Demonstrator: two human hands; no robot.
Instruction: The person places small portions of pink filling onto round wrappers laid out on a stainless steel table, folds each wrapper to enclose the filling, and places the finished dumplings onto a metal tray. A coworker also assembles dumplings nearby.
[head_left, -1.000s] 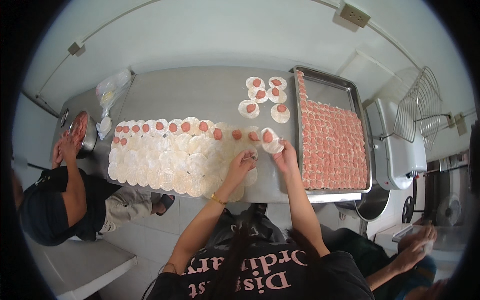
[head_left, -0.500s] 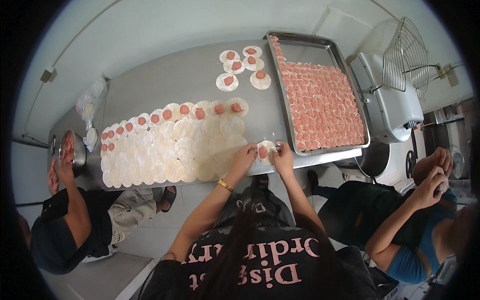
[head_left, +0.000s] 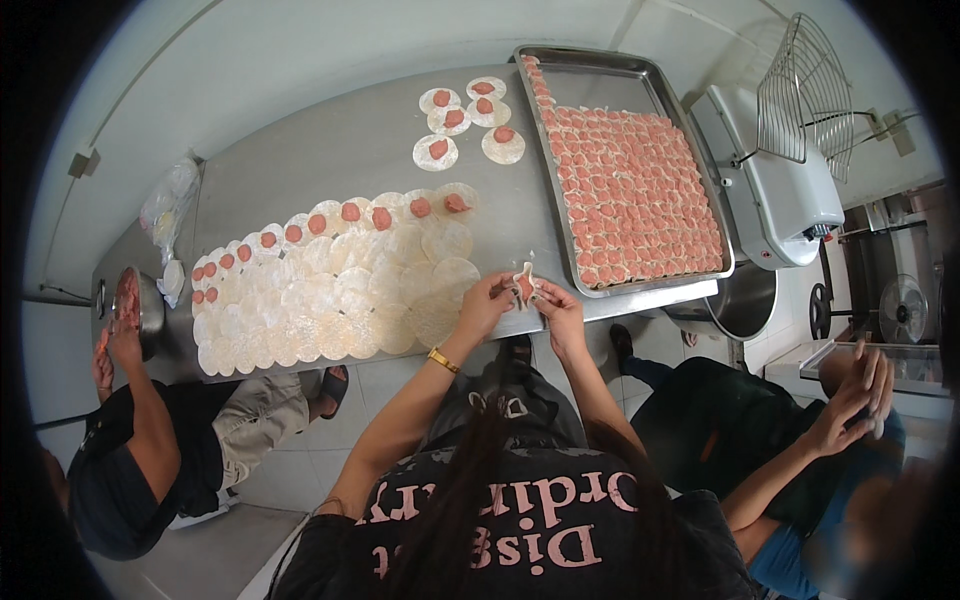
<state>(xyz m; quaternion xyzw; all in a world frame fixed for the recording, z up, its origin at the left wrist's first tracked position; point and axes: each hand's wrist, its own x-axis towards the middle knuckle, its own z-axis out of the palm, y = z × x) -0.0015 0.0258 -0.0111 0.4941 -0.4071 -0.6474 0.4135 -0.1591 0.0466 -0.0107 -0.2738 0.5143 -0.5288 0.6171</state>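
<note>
Between my hands, at the front edge of the metal table, is a dumpling wrapper (head_left: 525,286) with pink meat filling, its sides folded up. The fingers of my left hand (head_left: 487,300) pinch its left side, and those of my right hand (head_left: 560,312) pinch its right side. To the left lie overlapping rows of round pale wrappers (head_left: 330,290); the back row carries meat dabs (head_left: 351,212). Farther back sit several separate wrappers with meat (head_left: 436,152). On the right stands a metal tray (head_left: 560,222) largely filled with rows of open-topped meat dumplings (head_left: 635,200).
At the far left a person's hands (head_left: 122,340) work at a metal bowl (head_left: 150,310) of meat, near a plastic bag (head_left: 170,205). Another person's hands (head_left: 850,400) are at the right. A white machine (head_left: 770,180) with a wire guard and a large metal pot (head_left: 745,305) stand beyond the tray.
The wrapper in my hands was flatter and is now gathered upward around the meat. The person on the right has shifted their hands. The view has tilted slightly.
</note>
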